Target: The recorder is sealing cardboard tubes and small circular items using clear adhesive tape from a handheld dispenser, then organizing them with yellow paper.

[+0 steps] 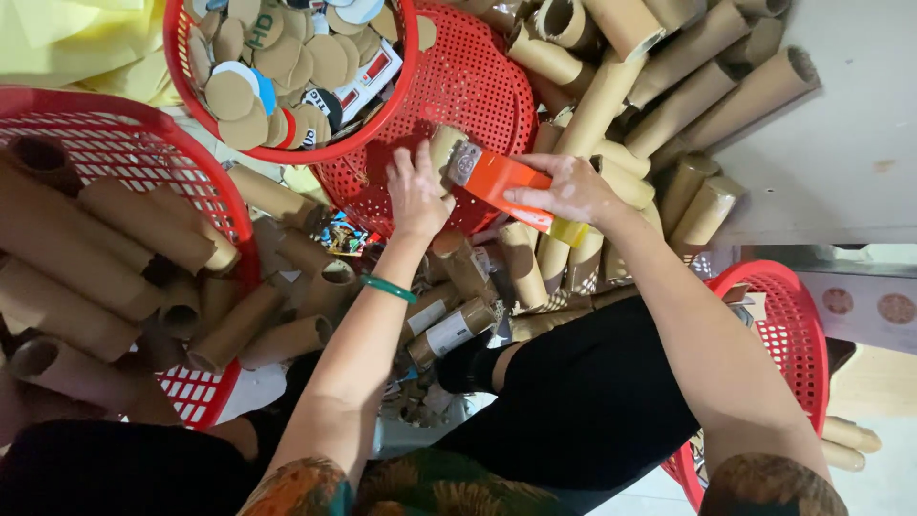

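Cardboard tube (445,145) sat under left hand (416,191), fingers pressed down on it above overturned red basket (468,86). Right hand (565,188) was closed around orange tool (499,182), metal head touching tube end. Loose tubes (611,96) lay piled just beside; second red basket (287,72) held round cardboard discs (250,91). Risk: tool head could slip off curved tube toward left fingers if pressure ran off-axis. Risk: tube could roll on mesh, since left grip looked partial.
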